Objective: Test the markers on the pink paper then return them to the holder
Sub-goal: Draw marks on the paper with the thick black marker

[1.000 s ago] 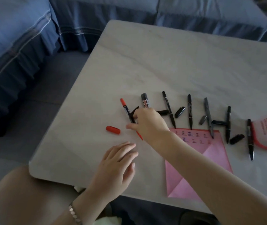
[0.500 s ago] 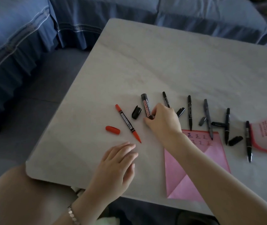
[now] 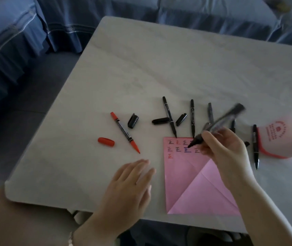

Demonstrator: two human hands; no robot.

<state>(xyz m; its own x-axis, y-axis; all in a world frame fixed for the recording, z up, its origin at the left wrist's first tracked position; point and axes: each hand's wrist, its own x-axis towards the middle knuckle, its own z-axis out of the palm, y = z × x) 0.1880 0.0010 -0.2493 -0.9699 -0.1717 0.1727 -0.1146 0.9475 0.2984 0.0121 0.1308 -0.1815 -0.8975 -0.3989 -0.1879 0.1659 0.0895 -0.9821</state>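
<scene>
My right hand [image 3: 225, 148] grips a thick black marker [image 3: 218, 125], uncapped, with its tip over the written characters at the top of the pink paper [image 3: 191, 180]. My left hand [image 3: 129, 187] lies flat and open on the table just left of the paper. A red marker [image 3: 124, 132] lies uncapped to the left, its red cap [image 3: 106, 142] beside it. Several thin black markers [image 3: 169, 116] lie uncapped in a row above the paper, with loose black caps [image 3: 133, 120] among them. The holder, a white and red pouch [image 3: 281, 137], lies at the far right.
The pale table [image 3: 159, 68] has a rounded near-left corner close to my knee. A blue sofa [image 3: 35, 29] runs along the left and far sides. One black marker [image 3: 255, 144] lies next to the pouch.
My right hand let go of the red marker, picked up the thick black marker and carried it right, over the pink paper. My left hand stayed flat on the table.
</scene>
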